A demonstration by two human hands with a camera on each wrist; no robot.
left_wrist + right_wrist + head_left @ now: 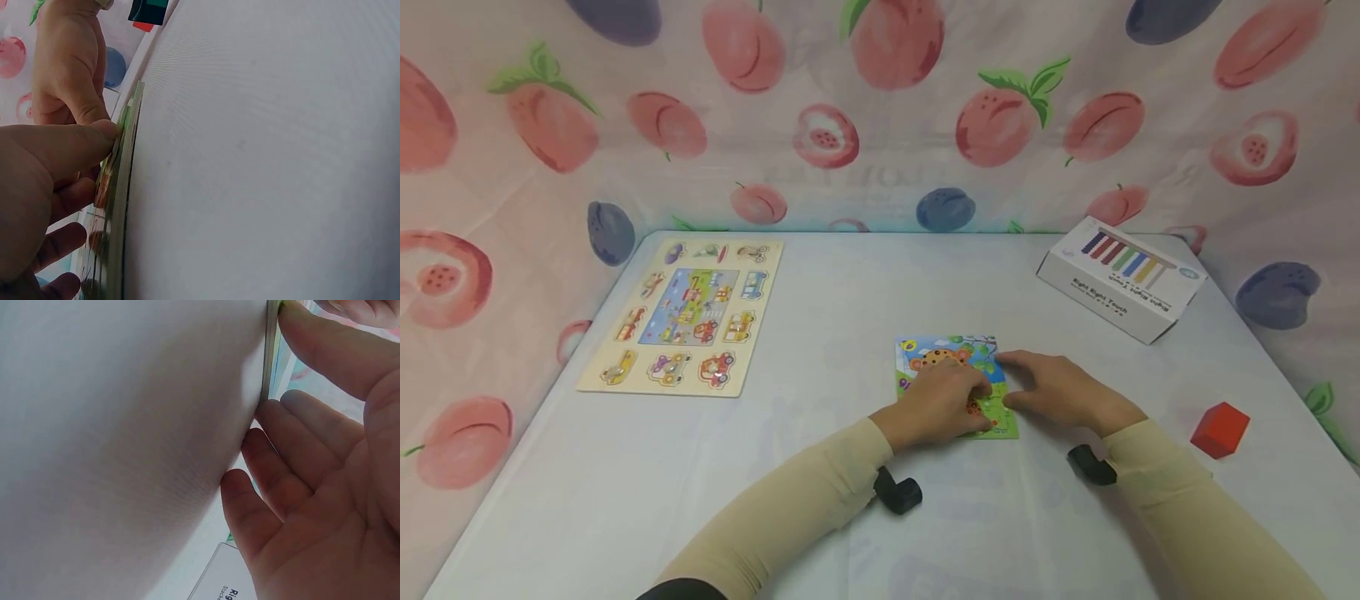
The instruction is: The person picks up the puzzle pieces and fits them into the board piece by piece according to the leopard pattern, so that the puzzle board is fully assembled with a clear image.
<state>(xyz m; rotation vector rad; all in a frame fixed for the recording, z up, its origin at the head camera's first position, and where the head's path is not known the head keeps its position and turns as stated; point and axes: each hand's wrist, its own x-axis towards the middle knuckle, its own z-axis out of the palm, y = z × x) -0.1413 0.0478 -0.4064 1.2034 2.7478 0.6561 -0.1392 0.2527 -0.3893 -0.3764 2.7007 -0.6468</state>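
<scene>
A small jigsaw puzzle [982, 354] with a cartoon spotted animal, blue sky and green grass lies flat on the table. Over its lower middle is my left hand [942, 402], which covers much of the picture. In the left wrist view, the left thumb and curled index finger pinch a thin puzzle piece [115, 147] at the face of the puzzle. From the right, my right hand [1067, 390] touches the puzzle's side with thumb and fingers spread apart. The right wrist view shows its fingertips along the board edge [270, 356] and the tabletop, the palm holding nothing.
A wooden vehicle puzzle board [752, 333] lies at the far left of the white table [835, 317]. At the back right stands a white printed box [1086, 292]. A red block [1220, 431] sits right of the right forearm. Peach-patterned cloth rises behind the table.
</scene>
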